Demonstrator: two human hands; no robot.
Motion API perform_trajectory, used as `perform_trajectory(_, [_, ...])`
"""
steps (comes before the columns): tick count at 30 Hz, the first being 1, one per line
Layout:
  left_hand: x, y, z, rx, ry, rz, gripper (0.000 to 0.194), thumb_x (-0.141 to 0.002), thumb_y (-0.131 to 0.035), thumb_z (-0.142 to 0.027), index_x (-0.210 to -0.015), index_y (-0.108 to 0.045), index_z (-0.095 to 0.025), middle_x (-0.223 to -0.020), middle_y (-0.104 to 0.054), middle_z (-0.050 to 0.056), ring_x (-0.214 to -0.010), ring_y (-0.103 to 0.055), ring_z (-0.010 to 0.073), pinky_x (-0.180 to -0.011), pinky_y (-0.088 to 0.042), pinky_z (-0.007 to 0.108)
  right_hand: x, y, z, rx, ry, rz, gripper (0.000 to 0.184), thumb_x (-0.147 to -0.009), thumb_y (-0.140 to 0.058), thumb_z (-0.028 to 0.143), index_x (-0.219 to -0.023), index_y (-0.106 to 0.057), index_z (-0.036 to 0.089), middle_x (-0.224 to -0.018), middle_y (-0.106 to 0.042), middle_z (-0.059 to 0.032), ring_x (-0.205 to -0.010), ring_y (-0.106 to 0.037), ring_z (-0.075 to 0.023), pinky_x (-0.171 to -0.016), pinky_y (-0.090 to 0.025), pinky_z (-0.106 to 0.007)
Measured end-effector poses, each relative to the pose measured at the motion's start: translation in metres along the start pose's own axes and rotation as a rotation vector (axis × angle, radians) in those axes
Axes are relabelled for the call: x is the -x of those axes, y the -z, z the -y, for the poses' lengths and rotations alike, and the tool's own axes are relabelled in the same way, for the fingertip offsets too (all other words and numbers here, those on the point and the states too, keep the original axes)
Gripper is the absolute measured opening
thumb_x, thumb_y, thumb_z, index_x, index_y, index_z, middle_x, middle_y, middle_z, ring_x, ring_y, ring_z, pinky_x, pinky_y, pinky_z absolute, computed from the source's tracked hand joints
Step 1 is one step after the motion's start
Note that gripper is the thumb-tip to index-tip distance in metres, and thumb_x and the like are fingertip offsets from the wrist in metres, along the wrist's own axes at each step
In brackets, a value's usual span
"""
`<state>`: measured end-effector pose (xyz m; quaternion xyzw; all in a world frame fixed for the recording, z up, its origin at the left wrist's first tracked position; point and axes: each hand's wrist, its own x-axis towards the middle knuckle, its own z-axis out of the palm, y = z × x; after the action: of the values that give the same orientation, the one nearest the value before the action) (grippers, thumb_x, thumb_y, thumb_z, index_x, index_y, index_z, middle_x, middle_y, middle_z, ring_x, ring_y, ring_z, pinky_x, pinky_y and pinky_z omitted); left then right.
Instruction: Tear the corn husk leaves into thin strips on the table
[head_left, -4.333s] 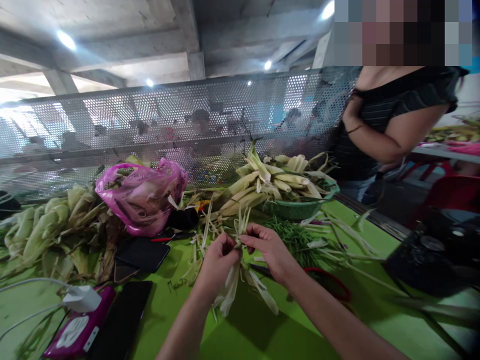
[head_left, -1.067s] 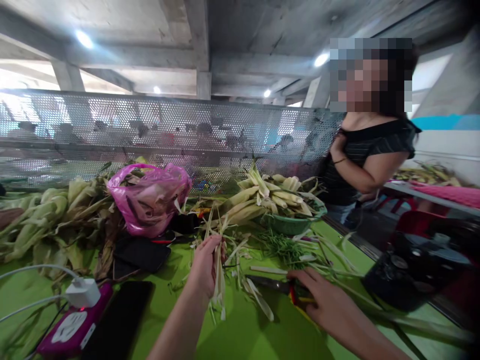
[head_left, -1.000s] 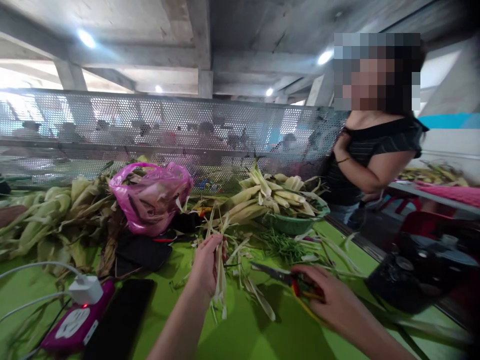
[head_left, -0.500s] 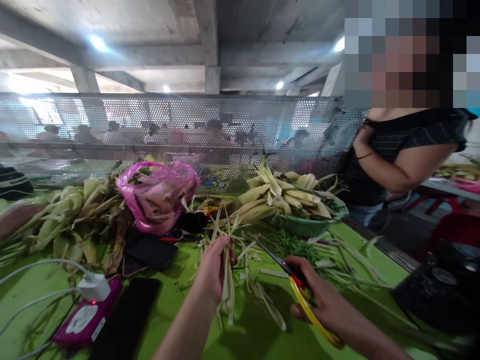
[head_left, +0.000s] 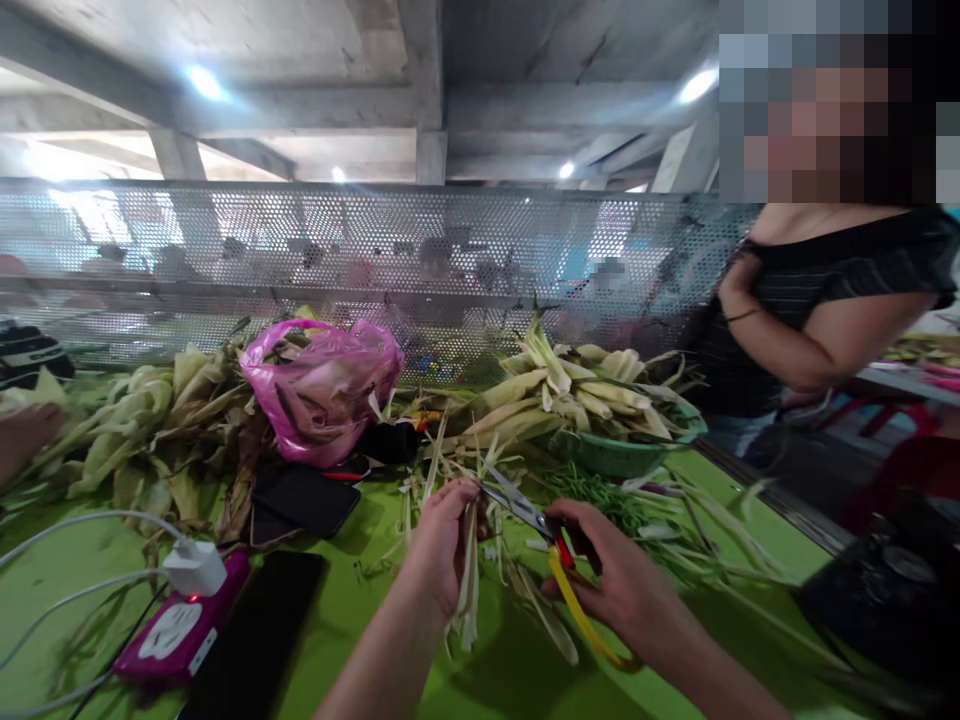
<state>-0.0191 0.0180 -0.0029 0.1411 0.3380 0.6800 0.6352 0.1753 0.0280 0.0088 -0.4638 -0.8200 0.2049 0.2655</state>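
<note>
In the middle of the head view my left hand (head_left: 444,545) is closed round a small bundle of pale corn husk strips (head_left: 468,590). The strips hang below the fist, and thin ends stick out above it. My right hand (head_left: 600,560) grips scissors (head_left: 564,575) with yellow and red handles. Their blades are spread, with the tips at the husk ends just above my left fingers. Whether the blades touch the strips I cannot tell. Loose husk strips (head_left: 544,612) lie on the green table (head_left: 390,610) between and below my hands.
A green basin (head_left: 611,455) piled with corn husks stands behind my right hand, beside green shreds (head_left: 596,497). At left are a pink plastic bag (head_left: 330,400), a husk heap (head_left: 142,420), a black phone (head_left: 259,630) and a purple power bank (head_left: 176,630). A person (head_left: 817,310) stands at right.
My right hand has brought the scissors leftward to the husk bundle, and the blades have spread apart. My left hand keeps its hold on the strips.
</note>
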Motion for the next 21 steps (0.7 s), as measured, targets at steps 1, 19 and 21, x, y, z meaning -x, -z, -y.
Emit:
perform_trajectory(1, [0.000, 0.000, 0.001, -0.012, 0.000, 0.009, 0.010, -0.065, -0.070, -0.017, -0.070, -0.062, -0.014, -0.056, -0.055, -0.003, -0.046, -0.046, 0.0066, -0.043, -0.037, 0.019, -0.001, -0.001, 0.000, 0.002, 0.003, -0.011, 0.055, -0.066, -0.074, 0.047, -0.112, -0.054, 0.023, -0.103, -0.065, -0.0077, -0.084, -0.062, -0.0242, -0.077, -0.050, -0.035])
perform_trajectory(19, [-0.004, 0.009, -0.003, -0.094, -0.078, 0.001, 0.031, -0.057, -0.084, -0.033, -0.073, -0.063, -0.017, -0.067, -0.059, -0.004, -0.052, -0.046, 0.0048, -0.046, -0.033, 0.016, 0.005, 0.011, -0.042, 0.107, -0.078, -0.036, 0.031, -0.078, -0.060, 0.041, -0.103, -0.058, 0.023, -0.079, -0.070, -0.0037, -0.068, -0.064, -0.0219, -0.063, -0.050, -0.030])
perform_trajectory(21, [-0.005, 0.010, -0.004, -0.118, -0.098, 0.011, 0.032, -0.057, -0.083, -0.035, -0.073, -0.062, -0.017, -0.064, -0.055, -0.005, -0.051, -0.044, 0.0045, -0.047, -0.033, 0.016, 0.009, 0.021, -0.053, 0.233, -0.074, 0.033, 0.033, -0.076, -0.059, 0.033, -0.107, -0.061, 0.024, -0.094, -0.072, -0.0052, -0.077, -0.067, -0.0237, -0.068, -0.051, -0.031])
